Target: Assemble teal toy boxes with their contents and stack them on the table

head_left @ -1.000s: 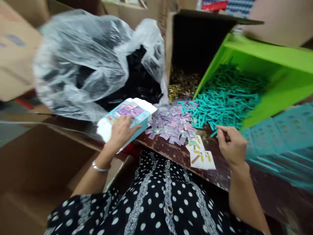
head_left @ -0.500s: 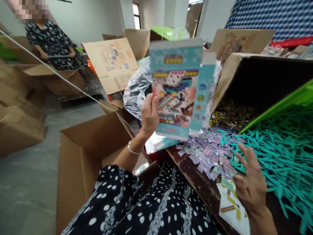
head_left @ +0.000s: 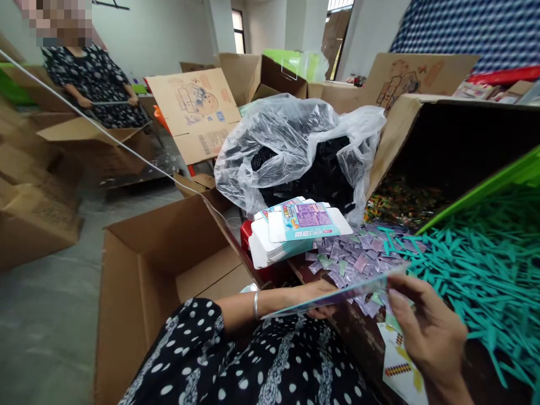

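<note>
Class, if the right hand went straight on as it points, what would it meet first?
The right hand would probably meet the purple packets first, though depth is unclear; it might pass over them.

The worn dark table (head_left: 365, 337) bears purple sachets (head_left: 341, 262), teal sticks (head_left: 468, 275) and printed cards (head_left: 392, 360).

The right hand (head_left: 434, 332) grips one end of a flat carton (head_left: 358, 288), seen nearly edge-on. The left hand (head_left: 311, 289) is positioned partly behind the flat carton; its contact cannot be determined. A stack of flattened cartons (head_left: 278, 250) lies just beside the purple sachets (head_left: 348, 261). Teal pieces (head_left: 455, 259) lie right of the sachets. Printed cards (head_left: 399, 368) rest on the bench (head_left: 365, 337).
</note>
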`<state>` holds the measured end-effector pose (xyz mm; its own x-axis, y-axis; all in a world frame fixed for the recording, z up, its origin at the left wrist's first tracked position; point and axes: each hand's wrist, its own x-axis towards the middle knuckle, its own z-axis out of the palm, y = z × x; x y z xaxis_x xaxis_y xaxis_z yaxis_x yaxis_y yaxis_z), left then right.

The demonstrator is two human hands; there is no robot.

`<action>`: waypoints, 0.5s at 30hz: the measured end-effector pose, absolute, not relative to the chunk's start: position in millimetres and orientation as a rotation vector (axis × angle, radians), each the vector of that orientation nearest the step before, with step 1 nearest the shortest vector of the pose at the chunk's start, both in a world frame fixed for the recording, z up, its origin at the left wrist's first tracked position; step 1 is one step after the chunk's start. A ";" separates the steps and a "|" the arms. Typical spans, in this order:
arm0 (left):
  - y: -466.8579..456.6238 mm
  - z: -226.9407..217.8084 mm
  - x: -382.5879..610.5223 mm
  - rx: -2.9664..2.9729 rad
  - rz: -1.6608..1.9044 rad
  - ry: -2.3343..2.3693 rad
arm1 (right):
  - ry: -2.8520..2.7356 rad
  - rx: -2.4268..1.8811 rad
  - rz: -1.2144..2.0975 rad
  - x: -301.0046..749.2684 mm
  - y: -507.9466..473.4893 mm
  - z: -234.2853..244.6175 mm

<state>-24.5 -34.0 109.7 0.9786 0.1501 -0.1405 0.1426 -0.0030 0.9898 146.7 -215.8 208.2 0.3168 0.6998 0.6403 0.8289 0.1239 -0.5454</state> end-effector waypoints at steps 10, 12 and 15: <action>-11.3 164.9 -44.6 1.685 -0.032 -0.176 | -2.056 -1.635 0.591 158.0 -231.3 242.9; -7.8 191.2 -55.6 1.756 -0.036 -0.219 | -2.023 -1.665 0.454 157.2 -231.0 235.3; -16.6 208.4 -65.8 1.801 -0.068 -0.207 | -1.996 -1.678 0.421 153.7 -230.9 227.2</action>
